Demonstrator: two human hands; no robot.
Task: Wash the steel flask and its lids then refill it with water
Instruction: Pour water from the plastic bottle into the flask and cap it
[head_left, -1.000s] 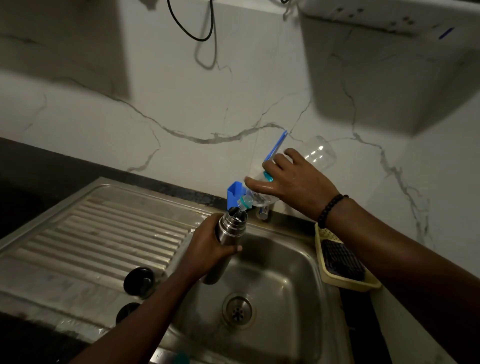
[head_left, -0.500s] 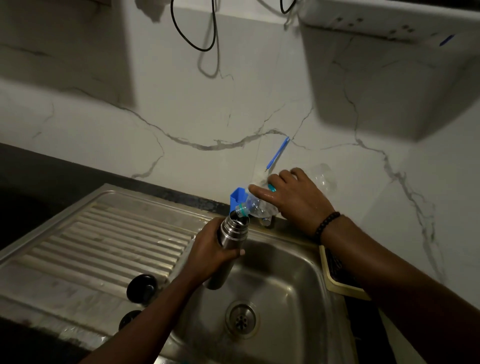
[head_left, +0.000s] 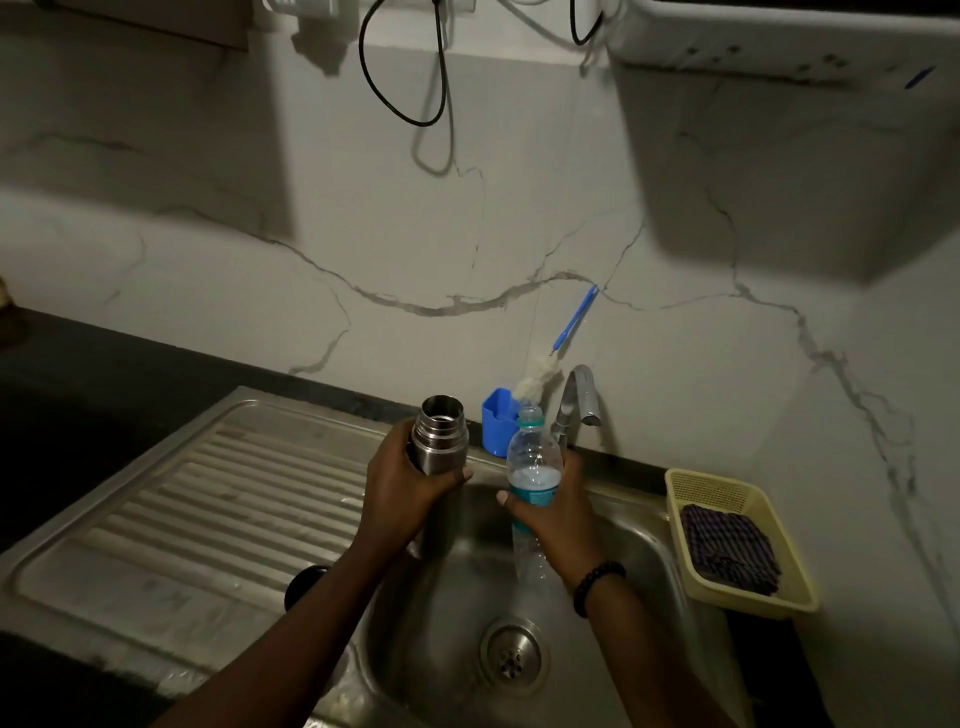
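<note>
Steel flask (head_left: 439, 441) is standing upright, mouth open, over the sink basin's (head_left: 613, 561) back-left edge, with the left hand (head_left: 402, 488) gripping its body. Right hand (head_left: 553, 512) is clasping an upright plastic water bottle (head_left: 532, 462) just beside it, below the tap (head_left: 576, 400).

Over a steel sink (head_left: 639, 525), the left hand (head_left: 402, 488) grips an open steel flask (head_left: 439, 434), upright, mouth uncapped. Just beside it, the right hand (head_left: 550, 512) holds a clear plastic bottle (head_left: 532, 462) upright, also uncapped. A tap (head_left: 574, 402) stands at the sink's back edge. A black lid (head_left: 304, 584) lies on the drainboard's near edge, beside the basin. A yellow basket (head_left: 727, 483) sits at the sink's right edge.
</note>
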